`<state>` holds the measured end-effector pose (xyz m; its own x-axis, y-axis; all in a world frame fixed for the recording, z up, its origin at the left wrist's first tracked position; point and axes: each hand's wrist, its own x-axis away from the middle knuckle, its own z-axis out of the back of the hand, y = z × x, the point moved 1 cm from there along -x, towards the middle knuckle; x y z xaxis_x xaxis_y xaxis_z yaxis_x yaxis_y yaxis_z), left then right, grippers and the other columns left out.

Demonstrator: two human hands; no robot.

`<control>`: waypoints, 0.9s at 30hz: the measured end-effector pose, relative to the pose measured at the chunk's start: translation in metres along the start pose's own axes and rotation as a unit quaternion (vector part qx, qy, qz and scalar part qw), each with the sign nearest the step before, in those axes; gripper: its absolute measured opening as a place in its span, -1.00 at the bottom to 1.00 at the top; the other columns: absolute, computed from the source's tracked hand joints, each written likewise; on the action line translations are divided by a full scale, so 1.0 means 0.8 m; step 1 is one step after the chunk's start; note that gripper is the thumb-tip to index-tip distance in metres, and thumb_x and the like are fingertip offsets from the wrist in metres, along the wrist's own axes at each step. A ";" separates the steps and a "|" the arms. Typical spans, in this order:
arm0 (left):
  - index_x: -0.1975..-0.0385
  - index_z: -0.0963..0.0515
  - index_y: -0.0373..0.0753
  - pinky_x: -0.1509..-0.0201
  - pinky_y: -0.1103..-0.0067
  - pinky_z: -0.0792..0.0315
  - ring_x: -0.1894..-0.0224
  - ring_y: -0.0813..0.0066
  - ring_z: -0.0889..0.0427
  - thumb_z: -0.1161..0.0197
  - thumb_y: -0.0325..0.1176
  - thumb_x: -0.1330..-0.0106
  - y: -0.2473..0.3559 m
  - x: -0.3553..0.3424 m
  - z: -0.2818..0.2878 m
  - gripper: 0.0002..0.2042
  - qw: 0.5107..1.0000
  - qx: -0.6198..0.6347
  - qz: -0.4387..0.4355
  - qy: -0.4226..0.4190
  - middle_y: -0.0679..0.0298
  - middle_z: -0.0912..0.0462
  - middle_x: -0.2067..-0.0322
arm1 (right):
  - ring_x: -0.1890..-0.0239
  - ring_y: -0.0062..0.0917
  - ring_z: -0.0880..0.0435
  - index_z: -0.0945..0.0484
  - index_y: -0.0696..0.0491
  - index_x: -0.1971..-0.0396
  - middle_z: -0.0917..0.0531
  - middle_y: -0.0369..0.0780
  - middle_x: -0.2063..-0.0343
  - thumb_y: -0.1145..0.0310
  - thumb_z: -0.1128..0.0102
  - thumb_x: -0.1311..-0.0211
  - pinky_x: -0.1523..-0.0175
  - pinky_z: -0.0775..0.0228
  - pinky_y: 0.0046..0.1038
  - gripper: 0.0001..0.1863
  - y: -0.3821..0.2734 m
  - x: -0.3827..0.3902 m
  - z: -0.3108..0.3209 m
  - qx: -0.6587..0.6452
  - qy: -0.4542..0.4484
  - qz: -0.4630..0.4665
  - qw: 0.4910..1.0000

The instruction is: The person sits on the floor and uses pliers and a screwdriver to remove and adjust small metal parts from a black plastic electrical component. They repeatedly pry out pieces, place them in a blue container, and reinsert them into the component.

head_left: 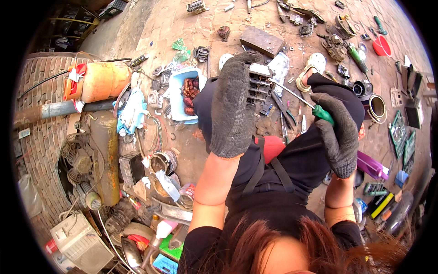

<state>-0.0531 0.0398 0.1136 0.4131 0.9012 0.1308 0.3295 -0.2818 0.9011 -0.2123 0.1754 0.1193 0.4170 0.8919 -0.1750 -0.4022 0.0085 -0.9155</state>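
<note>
My left hand [232, 107], in a dark grey knit glove, is closed on a black slotted electrical part [260, 87] with a pale metal top, held up above my knees. The part looks like a contactor or terminal block; its exact kind is unclear. In my right hand [341, 134], gloved the same way, is a screwdriver with a green handle [323, 114]. Its thin shaft points up and left, and the tip meets the right side of the part near the top. My left palm and fingers hide the part's left side.
Left of my knee stands a light blue basin [175, 98] with copper-coloured windings. Pliers [284, 112] lie on the ground between my legs. Ahead is a dark metal block [262, 41]. An orange gas cylinder [102, 82] is far left, a red bowl [382, 46] far right, with scattered machine parts around.
</note>
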 end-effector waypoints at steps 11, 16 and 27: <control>0.03 -0.48 -0.33 0.17 0.60 -0.51 0.23 0.51 -0.61 -0.02 -0.11 -0.41 -0.006 0.000 -0.004 -0.61 1.000 0.025 0.004 0.006 0.20 -0.62 0.24 | 0.19 -0.32 -0.52 -0.52 0.18 0.29 -0.54 -0.13 0.30 0.53 -0.27 0.01 0.02 -0.33 -0.41 -0.77 0.001 -0.010 0.004 0.092 0.065 0.084 0.990; 0.03 -0.49 -0.31 0.16 0.64 -0.48 0.23 0.55 -0.58 -0.01 -0.12 -0.42 -0.006 0.000 -0.002 -0.63 1.000 0.009 -0.015 -0.016 0.26 -0.60 0.23 | 0.13 -0.30 -0.53 -0.53 0.17 0.24 -0.54 -0.11 0.26 0.54 -0.29 0.04 -0.02 -0.34 -0.40 -0.72 -0.009 -0.017 0.002 0.136 0.055 0.094 0.985; -0.01 -0.47 -0.29 0.15 0.66 -0.46 0.22 0.62 -0.56 0.00 -0.18 -0.43 -0.008 -0.001 -0.002 -0.66 0.999 0.001 -0.033 -0.029 0.32 -0.59 0.18 | 0.15 -0.34 -0.53 -0.49 0.14 0.19 -0.54 -0.15 0.24 0.64 -0.26 0.13 0.00 -0.34 -0.37 -0.61 0.003 -0.012 0.001 0.132 0.071 0.124 0.981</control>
<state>-0.0565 0.0413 0.1083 0.4390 0.8972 0.0475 0.3597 -0.2240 0.9058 -0.2179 0.1674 0.1188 0.3823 0.8092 -0.4461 -0.6947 -0.0665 -0.7162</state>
